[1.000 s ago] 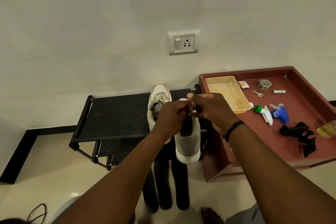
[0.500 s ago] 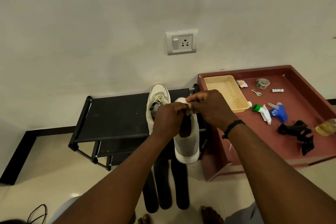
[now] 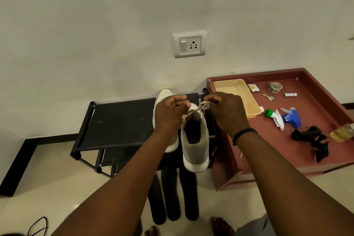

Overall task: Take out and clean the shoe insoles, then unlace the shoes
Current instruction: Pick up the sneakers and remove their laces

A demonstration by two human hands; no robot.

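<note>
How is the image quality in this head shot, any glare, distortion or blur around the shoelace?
Head view: even, soft indoor light; a faint glare patch on the floor tiles; wide-angle bending curves the wall's dark skirting and stretches the forearms; the lace pinched between the left hand and the right hand is sharp enough to read.

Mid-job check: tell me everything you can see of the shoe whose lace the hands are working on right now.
The grey shoe looks like fabric, with a thick white sole rim at the heel. It rests on the black rack, heel toward the camera and overhanging the rack's front edge, beside a second shoe. Its dark opening shows; whether an insole is inside cannot be told. A pale lace loops above the tongue, pinched by the left hand and the right hand. The toe is hidden behind the hands.
</note>
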